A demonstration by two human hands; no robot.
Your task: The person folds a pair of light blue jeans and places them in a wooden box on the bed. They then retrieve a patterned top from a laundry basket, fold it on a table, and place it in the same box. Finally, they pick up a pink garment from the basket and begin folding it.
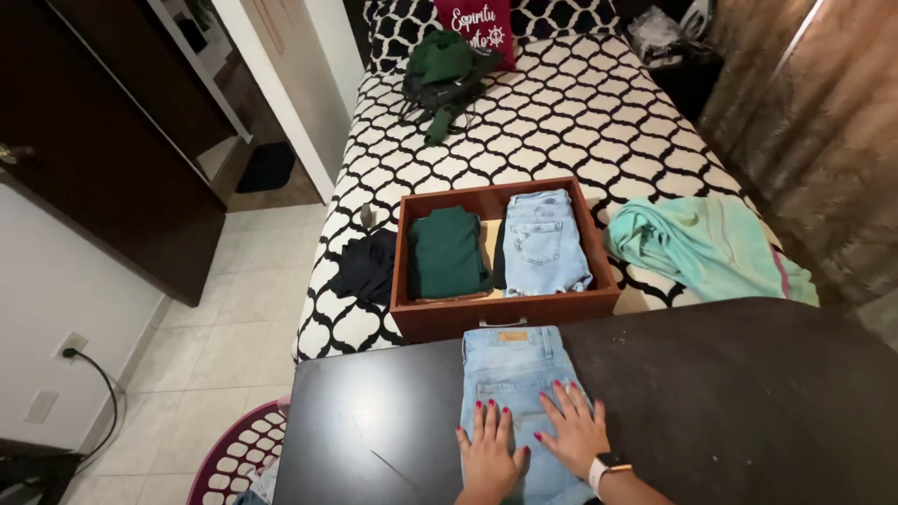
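On the dark tabletop (748,402) at the foot of the bed, a pair of light blue jeans (510,379) lies flat, waistband toward the bed. Both hands press down on it: the left hand (489,455) and the right hand (572,432) lie side by side, palms down, fingers spread and gripping nothing. The jeans look partly folded, narrowed to a strip but not yet shortened, I judge. Just beyond, a wooden drawer (505,313) sits on the patterned bed (580,112), already holding a folded green garment (447,252) and folded jeans (543,243). A mint green cloth (702,248) and a black garment (367,266) lie loose beside it, seemingly unsorted.
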